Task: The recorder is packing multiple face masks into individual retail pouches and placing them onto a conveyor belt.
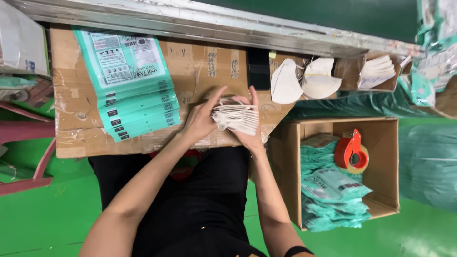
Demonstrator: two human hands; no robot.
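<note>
A stack of white folded face masks (236, 118) is pressed between both of my hands above a cardboard-covered work surface (200, 66). My left hand (202, 119) grips the stack's left side with fingers reaching up over it. The stack's right side is cupped by my right hand (251, 124), fingers extended upward. To the left, a fanned pile of teal and white packaging pouches (131, 81) lies on the cardboard.
More white masks (304, 81) lie at the back right, with another batch in a small cardboard tray (378, 71). An open carton (381, 128) on the right holds filled teal pouches (333, 195) and a red tape dispenser (351, 152). A metal rail (190, 21) runs along the back.
</note>
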